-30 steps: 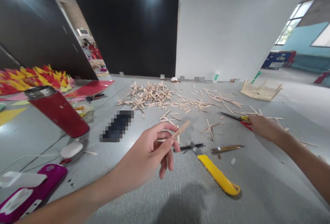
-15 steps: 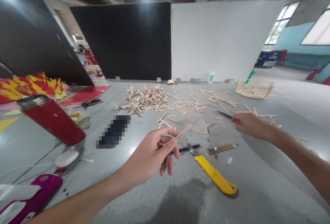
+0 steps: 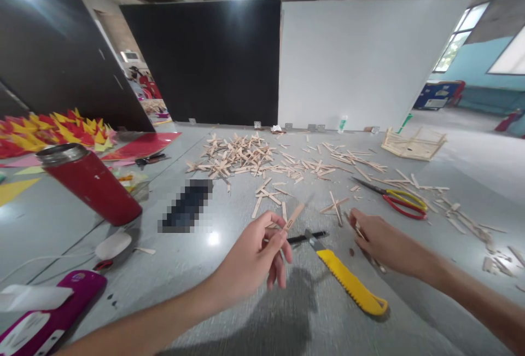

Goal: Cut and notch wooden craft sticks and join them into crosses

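Observation:
My left hand point(image 3: 256, 249) pinches a flat wooden stick point(image 3: 295, 216) with a small slot in it. A dark pen point(image 3: 314, 237) lies behind its fingertips, beside the yellow saw-edged knife point(image 3: 353, 282). On the right, my right hand point(image 3: 379, 238) is low over the table, its fingers closed round the slim gold cutter point(image 3: 360, 231), mostly hidden under the hand. Scissors point(image 3: 391, 194) with red and yellow handles lie just beyond this hand. Crossed sticks point(image 3: 335, 206) lie between the hands, farther back.
Loose wooden sticks point(image 3: 240, 156) are heaped at the back. A red bottle point(image 3: 92, 184), a blurred dark rectangle point(image 3: 186, 205), a white mouse-like object point(image 3: 114, 245) and a purple device point(image 3: 77, 296) are on the left. A stick frame point(image 3: 412, 145) stands back right.
My right hand has let go of the scissors and come nearer, closing on the gold cutter. My left hand still holds its stick. The whole view has shifted slightly.

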A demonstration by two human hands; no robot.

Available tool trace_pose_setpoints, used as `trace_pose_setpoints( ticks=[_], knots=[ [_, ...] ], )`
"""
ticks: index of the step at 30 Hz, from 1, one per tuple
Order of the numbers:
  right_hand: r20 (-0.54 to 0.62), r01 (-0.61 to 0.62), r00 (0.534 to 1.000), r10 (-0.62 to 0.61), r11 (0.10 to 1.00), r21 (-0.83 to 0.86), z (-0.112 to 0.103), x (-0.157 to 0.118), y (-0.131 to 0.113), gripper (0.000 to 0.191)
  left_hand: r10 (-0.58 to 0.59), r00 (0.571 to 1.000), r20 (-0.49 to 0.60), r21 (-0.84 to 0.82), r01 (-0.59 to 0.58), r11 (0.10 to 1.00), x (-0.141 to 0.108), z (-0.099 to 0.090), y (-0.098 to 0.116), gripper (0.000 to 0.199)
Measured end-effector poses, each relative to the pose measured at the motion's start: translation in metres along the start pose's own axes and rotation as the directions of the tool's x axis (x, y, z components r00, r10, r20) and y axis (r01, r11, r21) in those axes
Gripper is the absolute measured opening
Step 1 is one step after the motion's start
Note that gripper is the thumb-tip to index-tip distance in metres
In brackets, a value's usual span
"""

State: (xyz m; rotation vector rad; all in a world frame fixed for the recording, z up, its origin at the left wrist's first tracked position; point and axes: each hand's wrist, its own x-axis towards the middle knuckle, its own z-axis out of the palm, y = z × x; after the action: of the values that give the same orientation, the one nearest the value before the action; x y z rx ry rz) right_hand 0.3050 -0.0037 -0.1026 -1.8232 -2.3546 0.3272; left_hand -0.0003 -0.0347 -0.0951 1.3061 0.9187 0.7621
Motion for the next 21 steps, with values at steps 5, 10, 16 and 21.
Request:
trace_pose_setpoints(
  ticks=[5,10,16,21],
  knots=[
    [-0.186,0.045,0.982,-0.010,0.982,0.182,0.015,-0.026,-0.024,0.030,0.021,1.000,-0.005,-0.012,-0.021,1.000,-0.001,0.002,-0.011,0.030],
    [0.027,0.041,0.996,-0.084,0.713,0.700,0.056,-0.059,-0.063,0.034,0.020,0.997,-0.071,-0.007,-0.020,1.000,-0.004,0.007,-0.029,0.027],
    [-0.318,0.249,0.933,-0.170,0.942,0.226,0.061,-0.041,-0.029,0.028,-0.072,0.994,0.079,0.022,0.070,0.997,-0.002,0.002,-0.038,0.023],
    [-0.199,0.548,0.813,-0.547,0.835,-0.055,0.062,-0.050,-0.009,0.049,-0.203,0.969,0.144,0.063,0.196,0.979,0.002,-0.008,-0.042,0.019]
  ],
)
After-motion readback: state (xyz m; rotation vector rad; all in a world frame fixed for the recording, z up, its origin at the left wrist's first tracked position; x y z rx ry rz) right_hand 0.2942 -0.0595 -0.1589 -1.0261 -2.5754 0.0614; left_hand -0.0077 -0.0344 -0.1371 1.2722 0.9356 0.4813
